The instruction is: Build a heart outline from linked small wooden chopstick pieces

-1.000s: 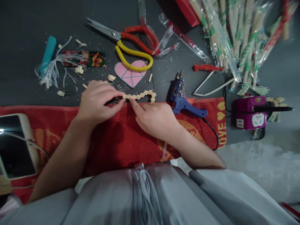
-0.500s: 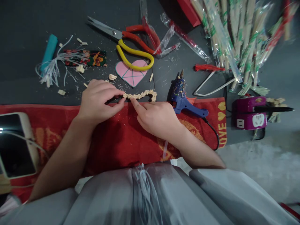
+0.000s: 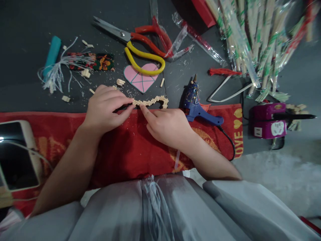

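A curved strip of small glued wooden pieces (image 3: 152, 101) lies at the far edge of a red towel (image 3: 125, 147). My left hand (image 3: 104, 108) is closed, pinching the strip's left end between thumb and fingers. My right hand (image 3: 167, 125) rests on the towel with its forefinger stretched out and pressing on the strip just right of that pinch; its other fingers are curled under. A blue glue gun (image 3: 195, 105) lies right beside my right hand.
Behind the strip lie a pink paper heart (image 3: 140, 80), red and yellow scissors (image 3: 140, 42), wood bits, white strands and a teal tube (image 3: 51, 57). Wrapped chopsticks (image 3: 250, 40) are heaped at the far right, above a purple power block (image 3: 269, 124). A phone (image 3: 16, 155) sits at the left.
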The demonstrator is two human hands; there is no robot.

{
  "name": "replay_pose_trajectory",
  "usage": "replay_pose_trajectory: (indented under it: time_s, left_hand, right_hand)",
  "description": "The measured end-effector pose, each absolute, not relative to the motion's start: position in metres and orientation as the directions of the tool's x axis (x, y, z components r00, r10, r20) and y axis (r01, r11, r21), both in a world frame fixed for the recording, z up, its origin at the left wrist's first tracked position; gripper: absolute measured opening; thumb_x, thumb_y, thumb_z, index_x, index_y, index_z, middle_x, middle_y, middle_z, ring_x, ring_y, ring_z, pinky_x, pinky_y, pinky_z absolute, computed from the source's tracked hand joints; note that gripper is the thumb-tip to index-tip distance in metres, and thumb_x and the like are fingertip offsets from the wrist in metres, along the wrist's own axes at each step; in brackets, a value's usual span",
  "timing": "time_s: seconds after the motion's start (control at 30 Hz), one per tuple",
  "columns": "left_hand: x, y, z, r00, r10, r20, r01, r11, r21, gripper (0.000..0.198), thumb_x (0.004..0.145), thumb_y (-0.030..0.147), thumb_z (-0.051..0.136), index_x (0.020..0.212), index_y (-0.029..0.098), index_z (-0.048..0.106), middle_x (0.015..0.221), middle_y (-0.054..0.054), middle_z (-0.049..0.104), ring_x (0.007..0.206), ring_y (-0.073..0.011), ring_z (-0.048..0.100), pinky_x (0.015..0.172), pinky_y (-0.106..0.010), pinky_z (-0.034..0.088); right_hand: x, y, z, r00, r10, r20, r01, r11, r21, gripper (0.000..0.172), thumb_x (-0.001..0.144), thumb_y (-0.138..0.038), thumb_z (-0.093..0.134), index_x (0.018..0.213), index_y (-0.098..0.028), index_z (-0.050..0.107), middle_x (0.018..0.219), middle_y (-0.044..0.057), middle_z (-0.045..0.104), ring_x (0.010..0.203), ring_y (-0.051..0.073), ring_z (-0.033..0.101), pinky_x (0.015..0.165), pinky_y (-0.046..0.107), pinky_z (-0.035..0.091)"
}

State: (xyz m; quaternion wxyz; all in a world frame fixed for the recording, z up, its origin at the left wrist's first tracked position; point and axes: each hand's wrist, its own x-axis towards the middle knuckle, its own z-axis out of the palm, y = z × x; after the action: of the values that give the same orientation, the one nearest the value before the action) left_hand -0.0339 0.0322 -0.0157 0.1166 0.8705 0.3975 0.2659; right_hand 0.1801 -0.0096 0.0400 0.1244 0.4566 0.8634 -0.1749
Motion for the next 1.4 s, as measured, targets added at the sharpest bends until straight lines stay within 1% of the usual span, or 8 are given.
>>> replay_pose_trajectory:
  time_s: [0.33,0.57,0.7,0.87,1.07,1.13,1.27,1.4]
  left_hand:
    - [-0.035,0.0312,-0.0168,0.573,0.708,0.412,0.628,-0.703,0.334,0.011,0.099,0.032,0.063,0.094,0.025,0.07,0.085,0.003,0.075,0.079,-0.0163,0.068,0.072,-0.037,0.049]
    - [-0.0352,0.0309,-0.0184,0.561,0.716,0.416,0.616,-0.697,0.368,0.008,0.099,0.031,0.064,0.095,0.027,0.069,0.087,0.003,0.075,0.08,-0.0168,0.068,0.075,-0.038,0.049]
    - [-0.0343,0.0315,-0.0175,0.57,0.689,0.448,0.607,-0.72,0.335,0.008,0.098,0.031,0.064,0.095,0.026,0.069,0.084,0.003,0.074,0.077,-0.0169,0.067,0.071,-0.037,0.048]
    - [-0.0326,0.033,-0.0137,0.543,0.774,0.325,0.645,-0.632,0.429,0.013,0.096,0.035,0.062,0.093,0.026,0.07,0.085,0.001,0.075,0.082,-0.0195,0.069,0.074,-0.04,0.048]
    - [-0.0318,0.0323,-0.01,0.495,0.834,0.245,0.689,-0.549,0.473,0.016,0.096,0.038,0.061,0.095,0.025,0.07,0.086,0.003,0.074,0.085,-0.0195,0.068,0.079,-0.041,0.047]
    - [-0.032,0.0319,-0.01,0.49,0.836,0.248,0.691,-0.546,0.474,0.016,0.095,0.04,0.062,0.096,0.025,0.07,0.084,0.003,0.073,0.083,-0.0191,0.068,0.079,-0.041,0.047]
    - [-0.0321,0.0318,-0.01,0.496,0.806,0.322,0.68,-0.591,0.434,0.014,0.093,0.038,0.065,0.094,0.024,0.07,0.08,0.004,0.071,0.077,-0.017,0.067,0.074,-0.037,0.047]
    - [-0.0318,0.0314,-0.009,0.486,0.828,0.279,0.706,-0.561,0.433,0.015,0.095,0.038,0.063,0.091,0.024,0.069,0.081,0.004,0.071,0.079,-0.0165,0.066,0.077,-0.037,0.047]
  right_hand:
    - [0.179,-0.009,0.0402,-0.549,0.743,-0.383,0.833,0.52,-0.187,0.054,0.104,-0.017,0.037,0.157,-0.012,0.044,0.103,0.011,0.08,0.089,0.021,0.074,0.057,0.033,0.037]
    - [0.1785,-0.0094,0.038,-0.554,0.745,-0.371,0.831,0.522,-0.193,0.053,0.103,-0.017,0.038,0.155,-0.011,0.046,0.103,0.012,0.08,0.088,0.02,0.073,0.058,0.032,0.037]
    - [0.1786,-0.0103,0.0367,-0.558,0.75,-0.356,0.829,0.524,-0.196,0.052,0.103,-0.017,0.038,0.154,-0.01,0.047,0.102,0.012,0.08,0.086,0.02,0.073,0.058,0.032,0.037]
    - [0.1805,-0.0094,0.0394,-0.548,0.756,-0.359,0.835,0.516,-0.189,0.052,0.104,-0.018,0.037,0.155,-0.013,0.047,0.102,0.012,0.08,0.087,0.02,0.073,0.057,0.032,0.034]
    - [0.1816,-0.009,0.0429,-0.533,0.758,-0.376,0.844,0.507,-0.176,0.053,0.105,-0.019,0.036,0.157,-0.016,0.045,0.101,0.011,0.08,0.089,0.022,0.074,0.056,0.033,0.031]
    - [0.1815,-0.0093,0.0427,-0.535,0.758,-0.373,0.843,0.507,-0.179,0.053,0.105,-0.019,0.036,0.157,-0.016,0.045,0.101,0.01,0.08,0.089,0.022,0.074,0.056,0.033,0.031]
    - [0.1816,-0.0095,0.0417,-0.539,0.762,-0.359,0.841,0.506,-0.19,0.052,0.105,-0.019,0.038,0.157,-0.015,0.046,0.102,0.011,0.08,0.087,0.02,0.073,0.056,0.032,0.034]
    - [0.1821,-0.0098,0.0409,-0.541,0.765,-0.349,0.841,0.506,-0.193,0.052,0.104,-0.018,0.039,0.155,-0.015,0.047,0.102,0.011,0.08,0.086,0.018,0.072,0.058,0.031,0.036]
